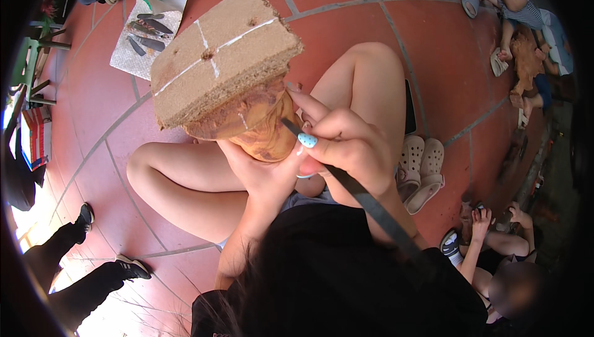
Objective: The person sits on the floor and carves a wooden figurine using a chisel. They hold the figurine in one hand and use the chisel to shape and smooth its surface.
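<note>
Head view, looking down: a person sits cross-legged on a red tiled floor, holding a brown clay piece upside down above the lap, its square fibreboard base turned up toward the camera. The left hand cups the clay from below, its grip closed around the narrow end. The right hand has its grip pinched shut on a thin dark carving tool, whose tip touches the clay's side. To carve well here, the left hand should probably hold the piece steady while the tool moves in short, light strokes. Pale sandals lie beside the knee; other tools rest on a cloth farther off.
</note>
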Demonstrator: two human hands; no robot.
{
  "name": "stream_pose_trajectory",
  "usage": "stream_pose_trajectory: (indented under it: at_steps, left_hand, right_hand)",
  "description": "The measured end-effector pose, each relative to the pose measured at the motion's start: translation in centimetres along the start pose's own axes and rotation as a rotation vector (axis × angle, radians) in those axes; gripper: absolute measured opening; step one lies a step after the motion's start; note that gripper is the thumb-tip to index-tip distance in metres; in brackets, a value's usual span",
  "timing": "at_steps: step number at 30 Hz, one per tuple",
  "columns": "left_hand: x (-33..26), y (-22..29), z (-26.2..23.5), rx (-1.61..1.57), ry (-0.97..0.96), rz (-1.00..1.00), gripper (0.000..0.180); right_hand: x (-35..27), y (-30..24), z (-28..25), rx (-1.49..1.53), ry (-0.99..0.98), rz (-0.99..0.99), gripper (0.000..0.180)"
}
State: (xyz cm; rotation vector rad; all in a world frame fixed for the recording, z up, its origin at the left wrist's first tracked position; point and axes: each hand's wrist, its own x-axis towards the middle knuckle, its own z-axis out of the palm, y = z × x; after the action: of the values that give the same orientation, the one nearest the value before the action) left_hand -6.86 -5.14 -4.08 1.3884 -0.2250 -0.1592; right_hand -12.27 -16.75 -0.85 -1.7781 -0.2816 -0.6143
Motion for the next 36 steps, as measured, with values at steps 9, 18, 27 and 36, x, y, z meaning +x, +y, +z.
stream_pose_trajectory:
  at_steps: [9,18,27,36]
  left_hand:
    - [0.3,0.2,-0.5,-0.052,-0.079,0.061,0.087]
    - [0.0,-0.2,-0.9,-0.044,-0.071,0.064,0.085]
    - [-0.2,0.1,-1.1,-0.065,-0.065,0.020,0.085]
    - [-0.1,-0.2,-1.2,-0.052,-0.038,0.032,0.089]
  right_hand:
    - [0.7,-0.1,-0.1,-0.075,0.070,-0.004,0.014]
    - [0.7,0.0,0.3,-0.049,0.114,-0.050,0.024]
    - [0.5,-0.3,0.4,-0.042,0.133,-0.055,0.014]
    - [0.3,-0.1,0.4,-0.072,0.120,-0.050,0.013]
